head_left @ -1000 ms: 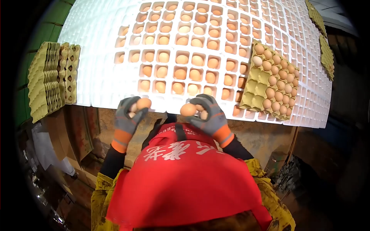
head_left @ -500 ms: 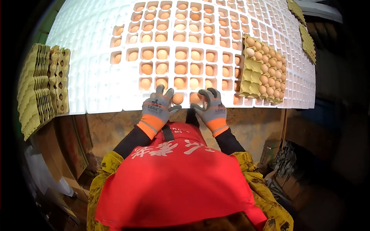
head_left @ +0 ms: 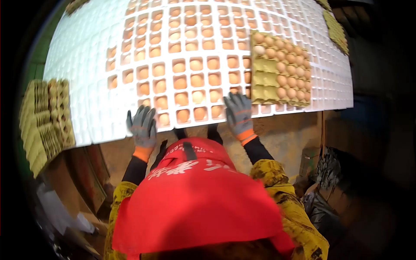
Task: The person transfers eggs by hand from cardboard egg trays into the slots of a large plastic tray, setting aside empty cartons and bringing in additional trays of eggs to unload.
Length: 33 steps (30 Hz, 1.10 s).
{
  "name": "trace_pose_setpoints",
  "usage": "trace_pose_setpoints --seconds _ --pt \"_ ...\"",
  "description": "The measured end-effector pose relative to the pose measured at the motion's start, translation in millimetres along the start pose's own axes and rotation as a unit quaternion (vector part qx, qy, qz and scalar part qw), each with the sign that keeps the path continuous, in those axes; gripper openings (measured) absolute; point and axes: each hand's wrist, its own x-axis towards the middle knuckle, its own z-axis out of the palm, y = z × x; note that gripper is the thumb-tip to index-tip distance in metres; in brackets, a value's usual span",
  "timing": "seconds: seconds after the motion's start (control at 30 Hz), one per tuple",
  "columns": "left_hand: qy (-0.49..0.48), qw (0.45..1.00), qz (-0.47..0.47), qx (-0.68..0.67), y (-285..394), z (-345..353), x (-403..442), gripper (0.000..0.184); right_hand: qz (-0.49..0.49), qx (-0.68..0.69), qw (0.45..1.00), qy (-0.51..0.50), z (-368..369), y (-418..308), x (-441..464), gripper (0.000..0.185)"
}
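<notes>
My left hand (head_left: 143,126), in a grey glove with an orange cuff, lies at the front edge of the white foam trays (head_left: 93,117), its fingers stretched out. Just to its right, an egg (head_left: 163,119) sits in a front-row cell. My right hand (head_left: 238,113), gloved the same way, is open over the front edge, fingers extended forward and holding nothing visible. Between the hands, brown eggs (head_left: 199,114) fill the front cells, with more rows behind. Close to my right hand, a yellowish pulp egg tray (head_left: 265,80) rests on the foam, partly filled with eggs.
Stacked pulp trays (head_left: 37,130) stand at the left end, some showing eggs between layers. More pulp trays (head_left: 336,32) lie at the far right edge. Foam cells without eggs stretch along both sides. A dark plastic bag (head_left: 327,171) is low on the right.
My hands have moved apart, left hand leftward and right hand rightward, away from the two front eggs, which now sit in their cells. The view has shifted, too.
</notes>
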Motion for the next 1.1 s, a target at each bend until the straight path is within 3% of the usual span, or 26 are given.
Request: trace_pose_setpoints --seconds 0.03,0.1,0.17,0.23,0.27,0.33,0.37,0.4,0.47,0.5,0.53,0.57,0.6,0.63,0.7,0.73,0.77,0.83,0.87,0.9,0.97,1.0,1.03,1.07,1.1 --pt "0.002 1.0 -0.01 0.018 -3.2 7.8 -0.6 0.036 -0.024 -0.027 0.999 -0.024 -4.0 4.4 0.4 0.045" --pt "0.04 0.997 -0.05 0.033 -13.8 16.3 -2.9 0.033 0.018 0.104 0.994 0.001 -32.5 -0.4 1.5 0.047" --pt "0.037 0.993 -0.075 0.085 -4.3 9.1 1.7 0.035 0.049 0.107 0.991 0.07 -74.5 12.7 0.7 0.047" --pt "0.076 0.994 -0.073 -0.007 20.9 6.2 26.8 0.035 0.077 0.066 0.98 0.17 -111.6 62.3 -4.9 0.048" --pt "0.06 0.973 -0.158 -0.156 53.0 8.8 44.5 0.036 0.219 0.174 0.938 0.203 -138.8 72.8 2.6 0.045" --pt "0.006 0.938 -0.155 -0.31 105.9 37.0 90.6 0.041 0.253 0.094 0.927 0.259 -159.3 163.3 1.7 0.047" --pt "-0.031 0.931 -0.128 -0.34 134.0 55.6 114.5 0.045 0.294 0.04 0.92 0.256 -164.8 202.5 4.5 0.05" --pt "-0.055 0.925 -0.09 -0.365 164.4 76.4 139.2 0.052 0.315 0.112 0.91 0.246 -160.5 252.4 2.7 0.049" --pt "-0.105 0.904 -0.136 -0.39 214.6 125.4 172.2 0.068 0.346 0.179 0.901 0.19 -149.1 310.9 7.1 0.047" --pt "-0.18 0.871 -0.22 -0.401 228.1 151.7 187.5 0.078 0.358 0.174 0.906 0.145 -146.5 321.2 11.0 0.048" --pt "-0.19 0.788 -0.256 -0.527 245.0 159.2 198.5 0.088 0.375 0.178 0.902 0.12 -149.2 312.5 21.1 0.049" --pt "-0.177 0.861 -0.233 -0.417 245.0 184.3 199.9 0.092 0.366 0.157 0.91 0.116 -139.1 332.7 19.3 0.047" --pt "-0.165 0.863 -0.231 -0.417 242.7 201.2 198.8 0.09 0.342 0.192 0.913 0.11 -124.6 362.8 11.6 0.047" --pt "-0.168 0.854 -0.248 -0.427 247.9 190.9 204.0 0.072 0.377 0.334 0.852 0.146 -113.1 375.2 11.1 0.047" --pt "-0.149 0.8 -0.239 -0.529 256.9 167.6 207.0 0.067 0.382 0.436 0.798 0.164 -123.0 359.8 15.8 0.043" --pt "-0.096 0.803 -0.221 -0.545 249.2 196.3 191.4 0.067 0.362 0.456 0.795 0.169 -142.7 314.8 25.4 0.043" --pt "-0.083 0.804 -0.227 -0.544 252.2 179.0 187.8 0.066 0.354 0.479 0.786 0.163 -156.4 284.6 32.5 0.044" --pt "-0.063 0.817 -0.21 -0.534 245.3 133.6 185.3 0.064 0.316 0.406 0.845 0.148 -160.0 263.9 32.9 0.04" --pt "-0.047 0.806 -0.21 -0.551 234.4 118.1 180.4 0.063 0.224 0.236 0.937 0.125 -155.2 257.3 28.9 0.038" --pt "-0.034 0.794 -0.206 -0.57 218.4 102.6 175.3 0.063 0.12 0.054 0.986 0.102 -150.7 249.7 27.6 0.036" --pt "-0.007 0.804 -0.248 -0.54 176.1 83.1 159.3 0.059 0.186 0.228 0.946 0.136 -122.1 201.7 42.2 0.033" --pt "0.029 0.793 -0.255 -0.553 156.3 65.5 151.8 0.056 0.152 0.183 0.964 0.115 -113.5 175.8 51.8 0.032" --pt "0.023 0.851 -0.268 -0.451 134.7 35.6 147.8 0.052 0.119 0.137 0.979 0.096 -100.6 147.6 61.0 0.031" --pt "0.048 0.837 -0.29 -0.462 117.6 18.0 144.1 0.049 0.13 0.185 0.97 0.086 -87.2 123.7 69.8 0.031" --pt "0.032 0.869 -0.297 -0.395 86.6 12.0 133.0 0.048 0.144 0.23 0.959 0.076 -72.1 101.4 79.5 0.031"
